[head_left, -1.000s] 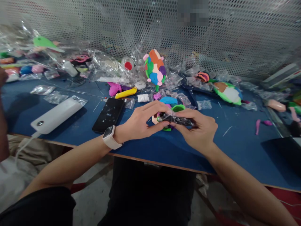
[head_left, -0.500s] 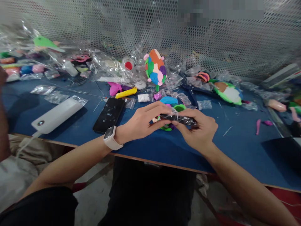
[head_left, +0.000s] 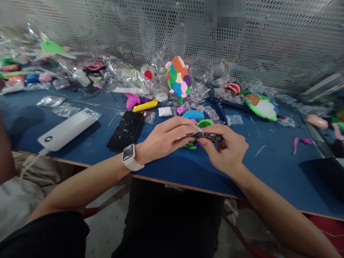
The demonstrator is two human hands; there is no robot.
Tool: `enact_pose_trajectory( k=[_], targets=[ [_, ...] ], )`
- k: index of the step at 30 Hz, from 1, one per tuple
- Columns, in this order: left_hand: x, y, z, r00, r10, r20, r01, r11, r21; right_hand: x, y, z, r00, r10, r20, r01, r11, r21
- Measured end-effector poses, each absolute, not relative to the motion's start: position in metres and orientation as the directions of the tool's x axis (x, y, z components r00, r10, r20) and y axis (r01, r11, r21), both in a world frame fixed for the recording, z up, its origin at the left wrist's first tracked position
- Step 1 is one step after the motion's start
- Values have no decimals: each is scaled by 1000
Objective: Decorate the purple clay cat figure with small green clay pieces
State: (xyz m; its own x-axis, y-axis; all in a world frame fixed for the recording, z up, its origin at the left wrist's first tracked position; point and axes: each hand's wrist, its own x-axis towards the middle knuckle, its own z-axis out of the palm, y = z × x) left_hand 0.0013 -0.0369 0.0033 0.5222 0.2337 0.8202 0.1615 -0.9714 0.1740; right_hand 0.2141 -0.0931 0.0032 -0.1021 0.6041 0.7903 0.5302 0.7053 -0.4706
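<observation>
Between my two hands is a small black packet (head_left: 212,136) in clear wrap. The fingers of my left hand (head_left: 170,135) are closed on its left end, and my right hand (head_left: 228,145) grips its right end. Below the packet lies a colourful clay piece (head_left: 205,123), with green and purple parts showing and the rest hidden by my hands. A blue clay piece (head_left: 193,114) is just behind them. Farther back, a multicoloured clay shape (head_left: 178,79) stands among clear wrappers.
Left of my hands lie a black phone (head_left: 125,130), a white power bank (head_left: 68,130) with a cable and a yellow ridged tool (head_left: 145,105). A green-rimmed clay piece (head_left: 261,106) is at the right. A person's arm (head_left: 5,154) shows at the left edge.
My left hand has turned slightly and its fingers cover more of the packet's left end. The view has shifted a little. My right hand keeps its grip.
</observation>
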Motion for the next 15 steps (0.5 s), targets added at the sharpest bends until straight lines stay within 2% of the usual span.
enact_pose_trajectory(
  k=[10, 12, 15],
  targets=[
    [1, -34, 10, 568, 256, 783, 98, -965, 245, 219, -95, 10, -122, 666, 736, 570, 654, -497],
    [-2, -32, 14, 497, 298, 815, 72, -950, 303, 227, -90, 13, -62, 688, 723, 537, 633, -557],
    [-7, -26, 15, 262, 455, 851, 101, -890, 444, 244, -76, 13, 181, 665, 724, 374, 635, -676]
  ],
)
